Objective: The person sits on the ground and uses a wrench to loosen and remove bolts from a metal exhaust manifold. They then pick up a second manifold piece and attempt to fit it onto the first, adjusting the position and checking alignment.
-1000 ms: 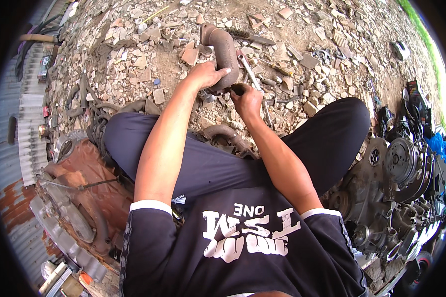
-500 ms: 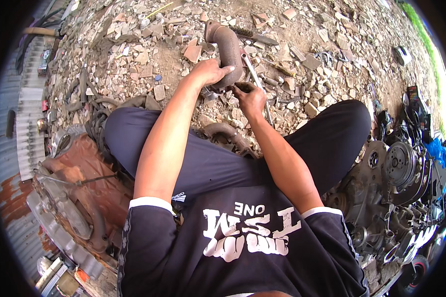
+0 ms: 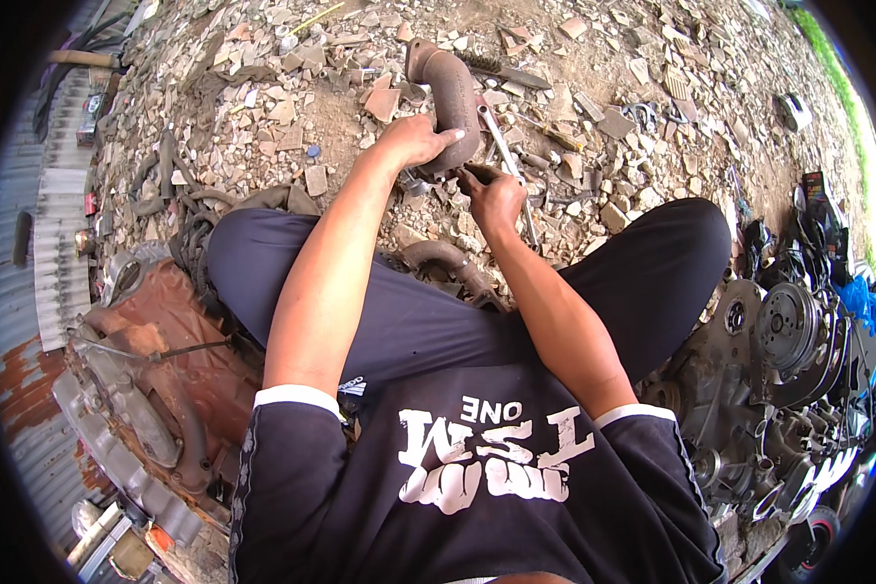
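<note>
A rusty, bent metal pipe [image 3: 452,95] with a flange at its far end stands out over the stony ground in front of me. My left hand [image 3: 417,142] is closed around its near part from the left, thumb lying across the top. At the pipe's near end, my right hand [image 3: 496,199] has its fingers pinched together by the rim; whatever is between them is too small and hidden to name. A grey metal piece [image 3: 416,185] shows just below my left hand. Right of the pipe, a long wrench [image 3: 499,142] lies on the stones, partly behind my right hand.
Another rusty curved pipe [image 3: 440,255] lies between my crossed legs. Beyond the held pipe is a dark-bristled brush [image 3: 511,72]. Dirty engine parts [image 3: 170,389] sit at my left beside corrugated sheeting [image 3: 54,243]. A round metal pulley [image 3: 786,319] and more parts crowd my right.
Both hands stay at the same places on the pipe. My right fingers have shifted very slightly at its near end; the small differences elsewhere are from the view moving.
</note>
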Available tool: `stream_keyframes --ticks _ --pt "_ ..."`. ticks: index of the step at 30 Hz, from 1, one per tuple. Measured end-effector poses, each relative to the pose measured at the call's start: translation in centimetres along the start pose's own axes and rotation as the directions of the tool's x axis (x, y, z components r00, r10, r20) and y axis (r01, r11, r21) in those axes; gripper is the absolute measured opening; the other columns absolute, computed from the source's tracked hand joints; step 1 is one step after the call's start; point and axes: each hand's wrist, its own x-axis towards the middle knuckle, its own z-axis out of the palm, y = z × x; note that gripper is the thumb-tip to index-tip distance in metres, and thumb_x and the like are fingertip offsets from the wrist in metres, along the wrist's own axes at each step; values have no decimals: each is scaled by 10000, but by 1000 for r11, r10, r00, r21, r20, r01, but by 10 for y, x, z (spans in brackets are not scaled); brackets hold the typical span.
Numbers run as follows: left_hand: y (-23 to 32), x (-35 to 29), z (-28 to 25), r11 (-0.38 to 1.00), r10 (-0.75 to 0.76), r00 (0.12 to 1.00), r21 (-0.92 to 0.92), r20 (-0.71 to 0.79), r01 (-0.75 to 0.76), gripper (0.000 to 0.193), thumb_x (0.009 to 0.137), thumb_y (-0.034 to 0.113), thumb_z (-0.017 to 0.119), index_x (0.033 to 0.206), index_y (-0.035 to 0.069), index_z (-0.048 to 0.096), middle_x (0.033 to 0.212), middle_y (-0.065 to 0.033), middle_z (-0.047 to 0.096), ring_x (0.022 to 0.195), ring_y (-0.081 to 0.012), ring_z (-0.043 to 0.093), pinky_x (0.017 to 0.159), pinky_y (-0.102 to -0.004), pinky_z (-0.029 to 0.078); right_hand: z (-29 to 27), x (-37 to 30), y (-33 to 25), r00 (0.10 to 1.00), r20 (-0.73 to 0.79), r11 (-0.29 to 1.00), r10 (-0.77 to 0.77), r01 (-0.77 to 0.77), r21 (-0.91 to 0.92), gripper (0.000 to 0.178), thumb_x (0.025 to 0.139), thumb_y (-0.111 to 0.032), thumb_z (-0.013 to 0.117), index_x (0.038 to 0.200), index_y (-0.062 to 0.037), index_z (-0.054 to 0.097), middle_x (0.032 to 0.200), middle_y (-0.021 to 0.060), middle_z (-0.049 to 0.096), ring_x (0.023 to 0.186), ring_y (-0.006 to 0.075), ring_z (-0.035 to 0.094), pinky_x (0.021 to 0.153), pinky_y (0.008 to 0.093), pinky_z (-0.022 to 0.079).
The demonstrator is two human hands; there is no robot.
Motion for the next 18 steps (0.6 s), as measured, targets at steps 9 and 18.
stream_keyframes --ticks 9,18 --pt "-8 3 3 999 -12 1000 33 -9 12 718 900 655 577 1261 39 657 1186 -241 681 1135 -367 650 989 -440 482 4 -3 4 996 4 995 -88 88 -48 256 853 -258 795 1027 -71 782 889 133 764 745 231 730 728 343 565" --pt "-7 3 4 999 -33 999 11 -8 33 707 897 657 585 1287 71 649 1191 -232 683 1138 -370 648 988 -442 482 5 2 12 948 -9 941 -319 316 -122 220 875 -229 752 997 -46 768 854 164 744 754 298 733 719 378 564"
